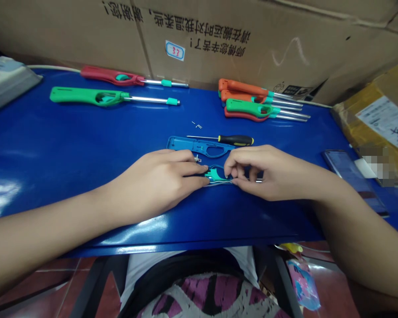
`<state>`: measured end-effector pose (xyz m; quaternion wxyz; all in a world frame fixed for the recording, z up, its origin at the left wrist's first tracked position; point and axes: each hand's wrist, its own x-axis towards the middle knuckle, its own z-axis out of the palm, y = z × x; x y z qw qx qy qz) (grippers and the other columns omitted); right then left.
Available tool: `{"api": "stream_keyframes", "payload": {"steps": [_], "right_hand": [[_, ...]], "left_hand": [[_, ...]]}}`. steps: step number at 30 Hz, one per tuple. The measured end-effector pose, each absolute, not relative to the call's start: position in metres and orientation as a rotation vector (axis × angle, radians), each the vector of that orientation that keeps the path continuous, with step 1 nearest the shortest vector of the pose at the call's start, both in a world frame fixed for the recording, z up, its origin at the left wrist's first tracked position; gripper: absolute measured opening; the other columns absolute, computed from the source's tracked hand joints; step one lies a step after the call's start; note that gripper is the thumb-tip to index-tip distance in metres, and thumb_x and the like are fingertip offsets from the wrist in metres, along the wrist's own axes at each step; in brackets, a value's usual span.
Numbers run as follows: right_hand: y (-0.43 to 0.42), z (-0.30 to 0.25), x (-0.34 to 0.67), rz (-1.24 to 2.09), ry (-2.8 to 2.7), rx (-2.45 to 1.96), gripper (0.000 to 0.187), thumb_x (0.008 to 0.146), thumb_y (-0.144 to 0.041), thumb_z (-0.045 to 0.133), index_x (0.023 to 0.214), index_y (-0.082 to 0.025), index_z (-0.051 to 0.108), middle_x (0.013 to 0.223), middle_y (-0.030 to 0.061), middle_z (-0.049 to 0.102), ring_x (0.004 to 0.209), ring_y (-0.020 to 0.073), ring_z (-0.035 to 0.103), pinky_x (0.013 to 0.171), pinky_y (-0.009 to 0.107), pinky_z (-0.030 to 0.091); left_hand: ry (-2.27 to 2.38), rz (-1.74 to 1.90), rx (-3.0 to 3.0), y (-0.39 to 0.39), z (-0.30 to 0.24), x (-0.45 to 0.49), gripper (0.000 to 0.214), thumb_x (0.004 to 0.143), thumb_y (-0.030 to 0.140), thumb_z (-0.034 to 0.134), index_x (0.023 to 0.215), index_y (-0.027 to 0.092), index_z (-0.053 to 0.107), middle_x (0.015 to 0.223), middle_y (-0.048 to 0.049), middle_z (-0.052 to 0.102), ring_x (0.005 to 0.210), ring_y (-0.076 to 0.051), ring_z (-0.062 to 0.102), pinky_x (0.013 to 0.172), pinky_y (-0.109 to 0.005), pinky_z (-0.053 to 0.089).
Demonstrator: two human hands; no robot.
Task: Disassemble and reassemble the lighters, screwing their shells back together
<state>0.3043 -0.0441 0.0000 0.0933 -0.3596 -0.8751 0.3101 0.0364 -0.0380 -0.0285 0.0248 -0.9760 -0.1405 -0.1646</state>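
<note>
We had the casing [216, 166] on or just above the worktop [69, 145], on our side of the screwdriver [235, 140] and directly between our grips. Our left hand [162, 176] had a narrow grip, thumb and finger closed on the casing's left end, tips beside the green trigger [219, 175]. Our right hand [268, 172] also had a narrow grip, thumb and finger at the trigger's right end; we could not tell whether anything was pinched there. A pale wire [219, 182] ran between both grips. Just on our side of the screwdriver we saw the blue shell [185, 143]; just beyond its shank, small pins [199, 126]; farther beyond, to its left, two lighters [79, 95]; beyond its handle, a pile of lighters [248, 104].
</note>
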Motion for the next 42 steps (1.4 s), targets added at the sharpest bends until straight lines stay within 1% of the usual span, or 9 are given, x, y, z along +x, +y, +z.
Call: {"api": "stream_keyframes", "payload": {"steps": [6,9,17,24,28,32,35,39,42], "right_hand": [[-0.042,0.0,0.305,0.913,-2.62,-1.032,0.013,0.084,-0.007,0.06,0.089,-0.017,0.067,0.086,0.0006,0.067,0.069,0.009,0.057,0.061,0.021,0.044],[-0.043,0.0,0.305,0.909,-2.619,-1.035,0.01,0.086,-0.01,0.061,0.088,-0.017,0.067,0.084,0.0002,0.066,0.065,0.0081,0.056,0.06,0.021,0.044],[-0.043,-0.004,0.301,0.962,-2.532,-1.185,0.017,0.079,-0.004,0.058,0.082,-0.017,0.067,0.071,-0.0027,0.063,0.059,0.0079,0.052,0.055,0.021,0.041],[-0.043,-0.005,0.3,1.033,-2.498,-1.241,0.02,0.08,-0.004,0.055,0.081,-0.017,0.07,0.08,0.0006,0.07,0.064,0.0096,0.058,0.055,0.022,0.042],[-0.044,-0.006,0.301,0.918,-2.534,-1.169,0.018,0.083,-0.006,0.058,0.08,-0.017,0.072,0.083,0.0023,0.072,0.071,0.0124,0.062,0.061,0.024,0.045],[-0.047,-0.001,0.302,0.806,-2.61,-1.007,0.019,0.086,-0.006,0.058,0.081,-0.018,0.072,0.083,0.0028,0.072,0.076,0.014,0.064,0.072,0.027,0.047],[-0.05,0.0,0.301,0.73,-2.603,-0.995,0.015,0.089,-0.01,0.06,0.081,-0.018,0.069,0.082,0.003,0.07,0.074,0.0142,0.062,0.069,0.027,0.046],[-0.052,-0.009,0.295,0.581,-2.603,-0.941,0.013,0.097,-0.018,0.056,0.092,-0.019,0.068,0.095,0.0057,0.066,0.083,0.0154,0.062,0.074,0.028,0.047],[-0.051,-0.016,0.292,0.608,-2.614,-0.901,0.015,0.101,-0.019,0.052,0.096,-0.019,0.066,0.098,0.0061,0.065,0.089,0.0159,0.063,0.079,0.028,0.048]], "left_hand": [[-0.472,-0.539,-3.018,-0.039,-0.029,0.038,0.022,0.102,0.018,0.051,0.108,0.015,0.072,0.108,-0.0075,0.078,0.1,-0.026,0.07,0.083,-0.038,0.06],[-0.459,-0.539,-3.017,-0.039,-0.028,0.038,0.023,0.101,0.019,0.051,0.108,0.015,0.072,0.108,-0.0081,0.078,0.101,-0.026,0.07,0.083,-0.038,0.06],[-0.438,-0.492,-3.026,-0.038,-0.028,0.037,0.028,0.103,0.019,0.047,0.116,0.017,0.072,0.113,-0.0091,0.077,0.105,-0.026,0.07,0.087,-0.039,0.061],[-0.427,-0.43,-3.004,-0.038,-0.029,0.035,0.031,0.103,0.02,0.048,0.121,0.02,0.072,0.119,-0.0084,0.076,0.11,-0.026,0.069,0.091,-0.04,0.06],[-0.412,-0.42,-2.993,-0.038,-0.029,0.036,0.031,0.103,0.019,0.047,0.122,0.019,0.071,0.12,-0.0093,0.075,0.11,-0.026,0.069,0.091,-0.041,0.06],[-0.466,-0.52,-3.006,-0.039,-0.03,0.037,0.024,0.102,0.02,0.051,0.113,0.017,0.071,0.112,-0.008,0.077,0.105,-0.025,0.07,0.088,-0.038,0.061],[-0.57,-0.574,-3.021,-0.038,-0.031,0.037,0.021,0.102,0.025,0.053,0.112,0.016,0.07,0.104,-0.0075,0.078,0.1,-0.023,0.071,0.086,-0.035,0.061],[-0.602,-0.582,-3.052,-0.038,-0.033,0.037,0.02,0.103,0.026,0.053,0.108,0.018,0.071,0.101,-0.0064,0.077,0.1,-0.021,0.07,0.087,-0.033,0.059],[-0.615,-0.594,-3.076,-0.038,-0.033,0.038,0.019,0.103,0.026,0.053,0.107,0.019,0.071,0.101,-0.0056,0.077,0.1,-0.02,0.07,0.087,-0.032,0.058]]}}
